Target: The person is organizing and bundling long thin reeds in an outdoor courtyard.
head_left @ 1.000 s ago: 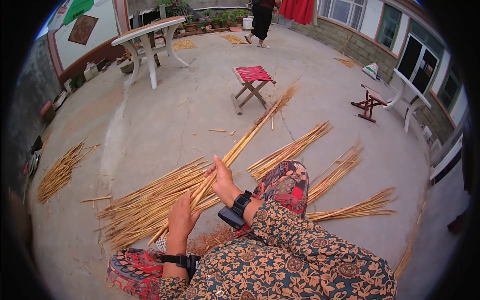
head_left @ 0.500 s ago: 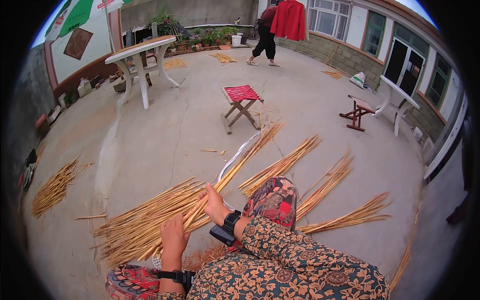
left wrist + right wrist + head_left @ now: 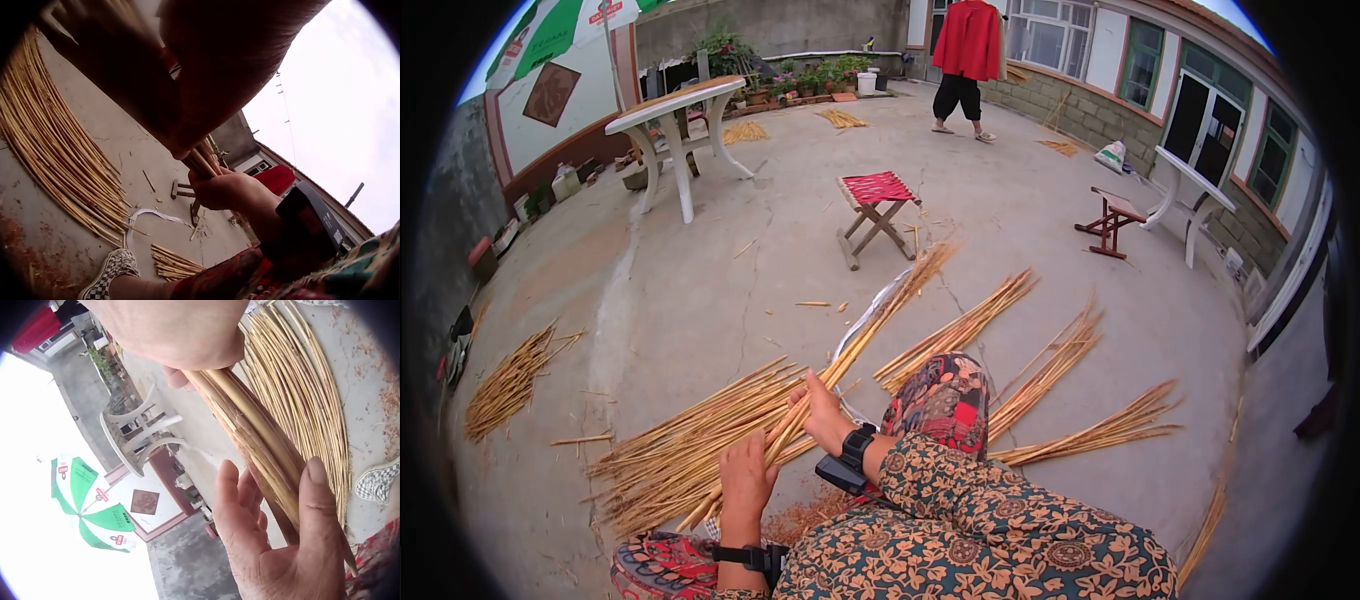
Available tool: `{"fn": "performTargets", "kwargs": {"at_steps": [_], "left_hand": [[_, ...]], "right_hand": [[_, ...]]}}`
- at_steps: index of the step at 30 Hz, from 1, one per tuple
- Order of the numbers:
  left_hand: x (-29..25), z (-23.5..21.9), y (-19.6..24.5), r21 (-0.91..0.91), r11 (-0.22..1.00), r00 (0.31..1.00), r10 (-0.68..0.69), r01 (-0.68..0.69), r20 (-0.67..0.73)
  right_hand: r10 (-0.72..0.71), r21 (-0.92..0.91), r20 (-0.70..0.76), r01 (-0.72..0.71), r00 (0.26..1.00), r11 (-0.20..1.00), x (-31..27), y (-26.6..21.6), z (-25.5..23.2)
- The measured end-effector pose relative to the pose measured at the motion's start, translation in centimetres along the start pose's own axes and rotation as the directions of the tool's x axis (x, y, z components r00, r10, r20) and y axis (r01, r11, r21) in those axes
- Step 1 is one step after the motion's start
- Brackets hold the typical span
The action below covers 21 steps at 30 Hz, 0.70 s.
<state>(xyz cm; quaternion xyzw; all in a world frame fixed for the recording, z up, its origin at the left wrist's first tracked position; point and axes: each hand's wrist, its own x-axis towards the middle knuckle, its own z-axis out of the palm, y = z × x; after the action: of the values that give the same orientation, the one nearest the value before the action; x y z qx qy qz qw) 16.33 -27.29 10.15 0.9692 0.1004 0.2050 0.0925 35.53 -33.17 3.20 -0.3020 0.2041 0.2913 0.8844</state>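
In the head view, a bundle of long straw-coloured stalks point(image 3: 878, 312) slants across the front of the person, its feathery reddish ends pointing away. The right hand point(image 3: 824, 414) grips it around the middle. Lower down, near the cut ends, the left hand point(image 3: 746, 476) holds the same bundle; the right wrist view shows the left thumb point(image 3: 317, 494) along one side and fingers on the other. Close beside the bundle runs a white strip point(image 3: 862, 322). Under and left of the hands spreads a larger pile of stalks point(image 3: 690, 430) on the concrete.
Three smaller stalk bunches point(image 3: 960, 330) fan out to the right, and another bunch point(image 3: 515, 385) lies far left. Ahead stand a red-topped folding stool point(image 3: 878, 190), a brown stool point(image 3: 1112, 222) and a white table point(image 3: 675, 105). A person point(image 3: 956, 100) is behind a red garment point(image 3: 970, 40).
The head view has tilted up slightly. Both hands keep hold of the bundle, and the white strip, not visible at first, shows beside it. In the background the person has walked behind the red garment.
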Motion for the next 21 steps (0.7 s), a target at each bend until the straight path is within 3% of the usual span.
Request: {"fn": "performTargets", "kwargs": {"at_steps": [3,12,18,21], "left_hand": [[-0.3,0.4,-0.2,-0.007,1.000,0.995,-0.028,0.029,0.097],[-0.5,1.3,-0.9,0.021,0.991,0.971,-0.132,0.131,0.199],[-0.3,1.0,-0.5,0.039,0.994,0.986,-0.109,0.105,0.125],[0.2,0.0,0.6,0.083,0.997,1.000,0.002,-0.003,0.008]], "right_hand": [[0.046,-0.013,0.024,-0.046,0.999,0.999,0.4,0.4,-0.3],[0.007,-0.036,-0.022,-0.008,1.000,0.999,-0.5,0.2,0.3],[0.005,-0.032,0.048,-0.004,0.999,0.999,-0.4,0.1,0.0],[0.007,-0.014,0.023,-0.006,1.000,1.000,-0.4,0.2,0.2]]}}
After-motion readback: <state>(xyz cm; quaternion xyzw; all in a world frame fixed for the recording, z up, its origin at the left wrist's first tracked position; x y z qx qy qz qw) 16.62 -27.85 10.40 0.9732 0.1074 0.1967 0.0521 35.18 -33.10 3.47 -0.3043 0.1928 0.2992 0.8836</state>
